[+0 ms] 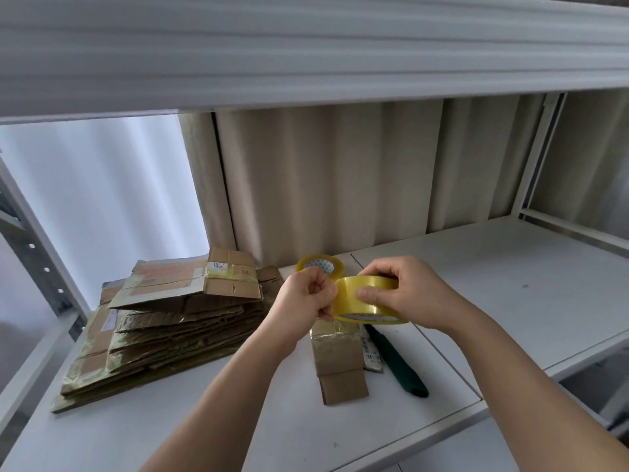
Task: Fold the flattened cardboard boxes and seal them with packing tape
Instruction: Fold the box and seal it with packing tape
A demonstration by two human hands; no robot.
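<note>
My right hand (406,294) grips a roll of clear yellowish packing tape (354,303) held above the white shelf (493,301). My left hand (306,296) pinches the tape's loose end at the roll's left side. Directly below the roll lies a small flattened cardboard box (338,362) with shiny tape on it. A tall stack of flattened cardboard boxes (163,328) sits to the left on the shelf. A second tape roll (320,265) rests behind my hands near the curtain.
A dark green cutter (398,364) lies to the right of the small box, beside a labelled scrap (371,352). An upper shelf (306,46) hangs overhead. A beige curtain (340,182) backs the shelf; metal uprights stand at left and right.
</note>
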